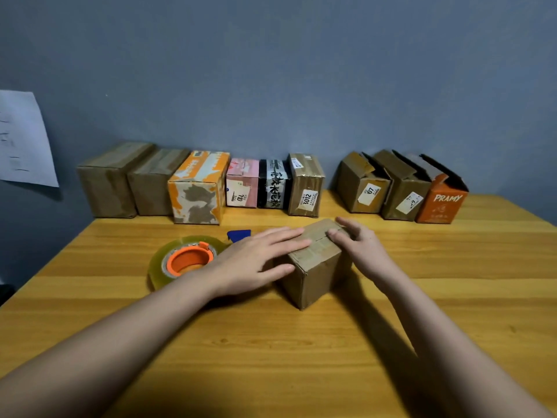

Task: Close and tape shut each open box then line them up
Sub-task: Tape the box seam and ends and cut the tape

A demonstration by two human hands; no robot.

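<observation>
A small brown cardboard box (313,271) stands in the middle of the wooden table (271,342), its top flaps folded down and meeting at a seam. My left hand (256,260) lies flat with straight fingers pressing the left flap. My right hand (360,245) presses the right flap, its fingers bent at the seam. A roll of clear tape on an orange dispenser (184,259) with a blue cutter (239,234) lies just left of the box, partly behind my left wrist.
Along the wall stands a row of several closed boxes (199,188) on the left. To the right, past a gap, are three boxes with raised flaps, the last an orange box (441,203). A paper sheet (24,140) hangs on the left wall.
</observation>
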